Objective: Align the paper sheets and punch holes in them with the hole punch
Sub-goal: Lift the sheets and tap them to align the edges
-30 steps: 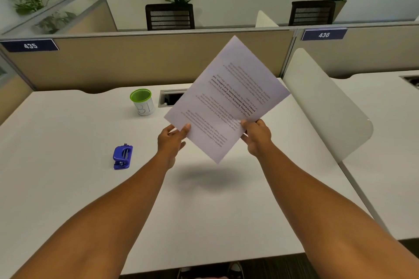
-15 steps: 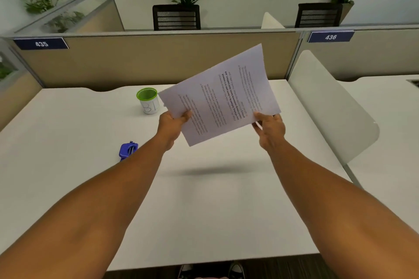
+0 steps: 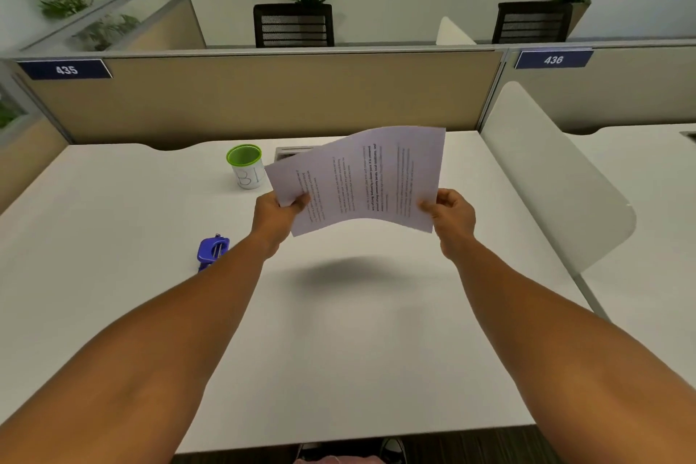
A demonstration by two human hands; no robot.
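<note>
Two bare forearms reach forward from the bottom of the view over a plain white tabletop point(image 3: 339, 369). Each ends in a closed pinch: the left hand point(image 3: 277, 213) has thumb on top and fingers beneath the left short edge of a thin stack of white printed paper sheets point(image 3: 361, 181), and the right hand point(image 3: 450, 217) grips the near right corner the same way. Neither hand holds anything else.

The paper sheets hang in the air above the tabletop, touching nothing but the hands, with a soft shadow below. Their long axis runs left to right, rising slightly toward the right; the lines of print run near to far, so the page is turned sideways to the viewer. The near long edge bows upward between the hands.

Aligning looks like the step in hand. To do it well, the grip probably needs loosening so the sheets can slide, then one edge tapped squarely on the tabletop until the edges sit flush. How many sheets there are cannot be told.

Left of the left forearm, partly hidden by it, a small blue plastic hole punch point(image 3: 212, 250) lies on the tabletop, well apart from the paper. Farther back stands a white cup with a green rim point(image 3: 246, 166), just left of the sheets' far left corner.
</note>
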